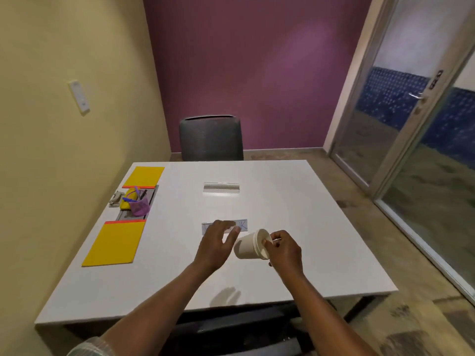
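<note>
A white paper cup (248,246) is held tipped on its side above the white table (321,227), its mouth turned to the right. My right hand (284,250) pinches the cup's rim with thumb and fingers. My left hand (218,244) hovers just left of the cup with fingers relaxed and spread, holding nothing. Beneath my left fingers lies a clear strip with writing on it (243,224), partly hidden by the hand.
A clear acrylic holder (221,188) stands farther back at the table's middle. Two yellow folders (117,244) (144,176) lie along the left edge, with a tray of stationery and a purple pouch (137,202) between them. A grey chair (211,138) faces me; a glass door (421,111) is at right.
</note>
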`<action>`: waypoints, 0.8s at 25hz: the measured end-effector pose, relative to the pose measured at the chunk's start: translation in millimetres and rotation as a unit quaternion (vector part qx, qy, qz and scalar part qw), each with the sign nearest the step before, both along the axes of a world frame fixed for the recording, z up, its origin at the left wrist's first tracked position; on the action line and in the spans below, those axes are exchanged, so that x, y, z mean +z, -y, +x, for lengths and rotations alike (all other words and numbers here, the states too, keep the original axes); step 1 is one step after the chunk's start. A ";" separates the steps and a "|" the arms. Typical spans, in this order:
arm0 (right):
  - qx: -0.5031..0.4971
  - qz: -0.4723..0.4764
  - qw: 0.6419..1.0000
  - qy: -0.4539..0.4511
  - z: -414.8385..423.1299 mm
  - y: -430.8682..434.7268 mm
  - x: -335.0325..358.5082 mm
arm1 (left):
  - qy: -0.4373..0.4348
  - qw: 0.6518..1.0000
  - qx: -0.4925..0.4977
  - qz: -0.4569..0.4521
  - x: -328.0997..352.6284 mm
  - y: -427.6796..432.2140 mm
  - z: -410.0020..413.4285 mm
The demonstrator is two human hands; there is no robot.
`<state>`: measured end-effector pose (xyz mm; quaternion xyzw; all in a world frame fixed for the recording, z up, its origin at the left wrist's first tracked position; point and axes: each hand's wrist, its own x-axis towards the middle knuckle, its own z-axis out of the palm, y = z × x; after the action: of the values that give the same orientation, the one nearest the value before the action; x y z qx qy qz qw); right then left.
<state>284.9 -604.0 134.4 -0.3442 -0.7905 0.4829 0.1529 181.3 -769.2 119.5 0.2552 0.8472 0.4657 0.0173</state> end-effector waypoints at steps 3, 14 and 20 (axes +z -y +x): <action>-0.036 -0.029 0.999 -0.017 51.5 -44.7 17.5 | -0.062 0.995 -0.080 -0.026 23.5 -49.5 54.6; -0.112 -0.027 0.993 -0.008 165.5 -157.0 31.6 | -0.195 0.946 -0.239 -0.098 38.3 -191.9 155.4; -0.133 -0.020 0.991 -0.009 169.6 -204.4 20.5 | -0.193 0.944 -0.254 -0.081 28.6 -242.6 156.6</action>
<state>454.5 -399.6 154.9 -0.4447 -0.7263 0.4775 0.2160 338.0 -526.6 148.2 0.5447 0.7761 0.3177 -0.0081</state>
